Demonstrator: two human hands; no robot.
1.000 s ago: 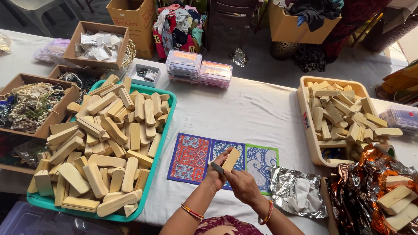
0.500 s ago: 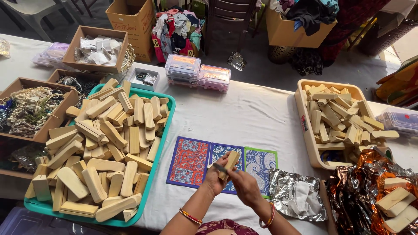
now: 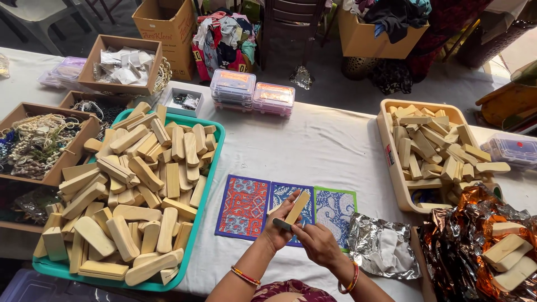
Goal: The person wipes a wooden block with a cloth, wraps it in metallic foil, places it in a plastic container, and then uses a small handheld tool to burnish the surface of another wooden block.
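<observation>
My left hand (image 3: pixel 278 229) holds a pale wooden block (image 3: pixel 298 206) upright and tilted, just above three patterned cloth squares (image 3: pixel 244 207) on the white table. My right hand (image 3: pixel 317 243) presses a small dark tool (image 3: pixel 282 225) against the block's lower end. Both wrists wear bangles. A green tray (image 3: pixel 213 168) heaped with several similar wooden blocks lies to the left. A beige tub (image 3: pixel 391 162) with more blocks stands at the right.
Crumpled foil (image 3: pixel 383 249) lies right of my hands, beside a shiny copper wrapper (image 3: pixel 464 240) holding blocks. Cardboard boxes of beads (image 3: pixel 33 142) and packets (image 3: pixel 120 64) stand at the left. Clear plastic cases (image 3: pixel 254 95) sit at the table's far edge. Boxes of cloth stand on the floor beyond.
The hands and block have stayed over the cloth squares; the block's tilt shifted slightly as the right hand worked at its lower end.
</observation>
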